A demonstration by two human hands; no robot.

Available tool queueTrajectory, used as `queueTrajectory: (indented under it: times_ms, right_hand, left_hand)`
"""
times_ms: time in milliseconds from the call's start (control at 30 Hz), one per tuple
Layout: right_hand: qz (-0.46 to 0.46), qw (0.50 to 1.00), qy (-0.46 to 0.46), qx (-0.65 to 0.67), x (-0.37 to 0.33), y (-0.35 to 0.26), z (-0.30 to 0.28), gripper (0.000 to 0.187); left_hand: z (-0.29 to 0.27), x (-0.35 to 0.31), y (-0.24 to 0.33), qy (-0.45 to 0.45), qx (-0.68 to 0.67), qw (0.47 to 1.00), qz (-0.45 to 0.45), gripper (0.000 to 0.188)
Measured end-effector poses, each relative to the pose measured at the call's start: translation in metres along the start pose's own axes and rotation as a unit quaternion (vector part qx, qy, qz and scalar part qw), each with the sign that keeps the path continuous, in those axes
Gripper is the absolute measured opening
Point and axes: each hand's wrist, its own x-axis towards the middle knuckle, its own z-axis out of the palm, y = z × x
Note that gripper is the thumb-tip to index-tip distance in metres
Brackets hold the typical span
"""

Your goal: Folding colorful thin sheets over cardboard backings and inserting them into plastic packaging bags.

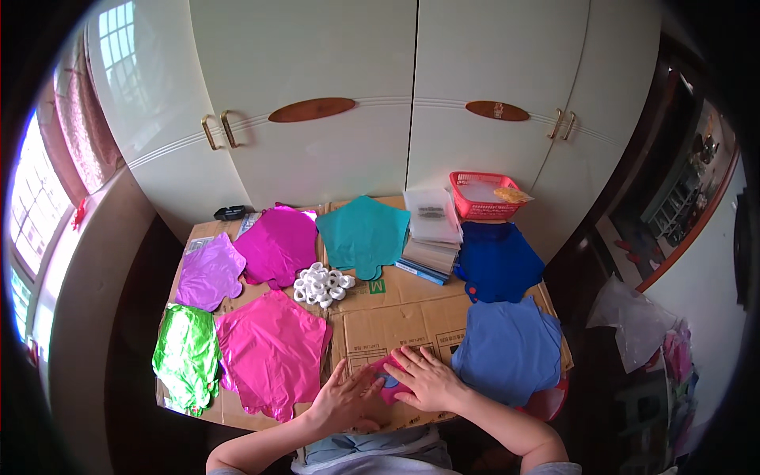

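A small folded piece of pink foil (385, 393) with a blue patch on it lies at the near middle of the cardboard. My right hand (427, 381) rests flat on it, fingers stretched out. At its left edge is my left hand (346, 400), fingers apart and the tips reaching toward the foil. Part of the foil is hidden beneath my hands. Left of my left hand spreads a stack of pink foil sheets (273, 352), which look like flat balloons. Blue ones (507, 348) lie beyond my right hand.
Cardboard (380, 317) covers the table. Around it lie green (186, 356), lilac (210, 273), magenta (281, 245), teal (366, 233) and navy (500, 261) foil stacks. White rings (321, 285) sit in a pile. Clear sleeves (431, 218) and a red basket (487, 207) stand before the cabinet.
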Motion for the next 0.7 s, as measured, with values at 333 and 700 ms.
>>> queueTrajectory:
  times_ms: [333,700]
  right_hand:
    - [0.023,0.996,-0.063,-0.060,-0.022,-0.030,-0.010,0.078]
    - [0.050,0.999,0.014,-0.009,-0.033,-0.037,-0.002,0.073]
  left_hand:
    - [-0.004,0.117,-0.078,0.138,-0.068,0.986,-0.057,0.049]
    - [0.050,0.201,-0.083,0.262,-0.011,0.961,-0.091,0.056]
